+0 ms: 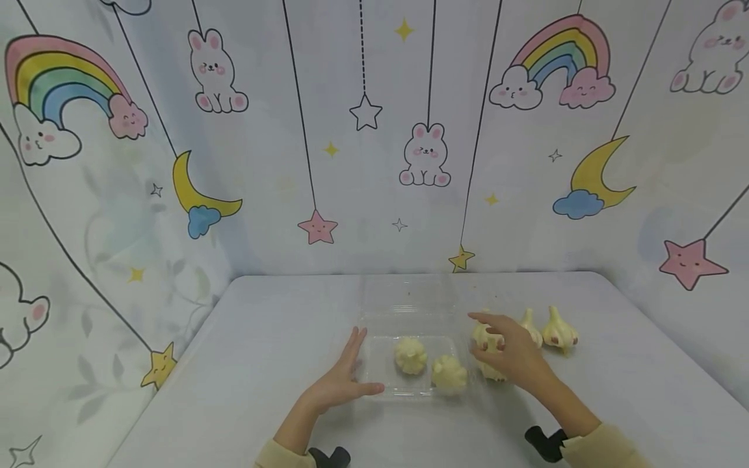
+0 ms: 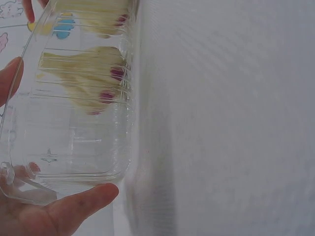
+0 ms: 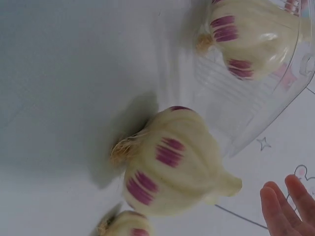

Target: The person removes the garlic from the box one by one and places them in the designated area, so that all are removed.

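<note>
A clear plastic box (image 1: 380,383) stands open on the table, holding two garlic bulbs (image 1: 411,355) with purple marks. My left hand (image 1: 336,387) rests on the box's left side, fingers spread and thumb (image 2: 88,204) near its front corner. To the right of the box, my right hand (image 1: 515,354) hovers by loose garlic bulbs (image 1: 490,374), partly hiding them. In the right wrist view its extended fingers (image 3: 290,209) are apart from the nearest bulb (image 3: 172,162), which lies on the table with roots showing.
The transparent lid (image 1: 407,296) lies back behind the box. Two more garlic bulbs (image 1: 560,330) sit farther right on the white table (image 1: 275,325). A curtain (image 1: 374,182) printed with rabbits, stars and rainbows surrounds the table at the back and sides.
</note>
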Demonstrator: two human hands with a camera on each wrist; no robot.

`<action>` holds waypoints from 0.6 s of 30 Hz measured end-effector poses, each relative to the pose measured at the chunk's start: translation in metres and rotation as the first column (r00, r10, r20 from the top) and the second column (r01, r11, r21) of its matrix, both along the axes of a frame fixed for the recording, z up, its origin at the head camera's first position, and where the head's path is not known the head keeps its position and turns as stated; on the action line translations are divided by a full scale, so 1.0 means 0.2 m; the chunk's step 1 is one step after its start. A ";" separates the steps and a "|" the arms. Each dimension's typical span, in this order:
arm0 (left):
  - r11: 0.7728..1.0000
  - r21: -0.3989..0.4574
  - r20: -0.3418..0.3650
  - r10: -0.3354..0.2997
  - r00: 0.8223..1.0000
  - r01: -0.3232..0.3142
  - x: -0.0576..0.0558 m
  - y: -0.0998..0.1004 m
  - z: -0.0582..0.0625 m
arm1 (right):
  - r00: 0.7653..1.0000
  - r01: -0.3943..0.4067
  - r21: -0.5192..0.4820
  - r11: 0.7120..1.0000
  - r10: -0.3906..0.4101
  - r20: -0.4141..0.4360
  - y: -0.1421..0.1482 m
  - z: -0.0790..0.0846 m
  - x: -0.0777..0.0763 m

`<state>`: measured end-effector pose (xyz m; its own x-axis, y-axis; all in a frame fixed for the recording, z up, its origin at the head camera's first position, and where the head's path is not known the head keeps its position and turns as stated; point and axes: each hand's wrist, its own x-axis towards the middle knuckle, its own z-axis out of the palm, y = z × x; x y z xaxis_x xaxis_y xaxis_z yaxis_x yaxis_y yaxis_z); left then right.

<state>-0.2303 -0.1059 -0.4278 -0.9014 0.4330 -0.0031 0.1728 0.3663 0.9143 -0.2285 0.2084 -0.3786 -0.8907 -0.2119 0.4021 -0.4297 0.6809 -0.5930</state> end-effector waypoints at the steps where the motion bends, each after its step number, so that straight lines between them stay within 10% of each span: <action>1: 1.000 -0.002 0.000 0.000 1.000 0.000 0.00 0.00 0.00 | 1.000 -0.005 -0.005 1.000 0.005 0.003 -0.01 0.00 0.00; 18: 1.000 -0.001 -0.001 -0.007 1.000 0.007 0.00 0.00 0.01 | 0.993 -0.097 -0.075 0.992 0.102 0.059 -0.18 -0.04 -0.02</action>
<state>-0.2295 -0.1066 -0.4267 -0.8983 0.4393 -0.0031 0.1760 0.3664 0.9137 -0.2331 0.1725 -0.3867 -0.8907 -0.2734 0.3632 -0.4535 0.5910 -0.6671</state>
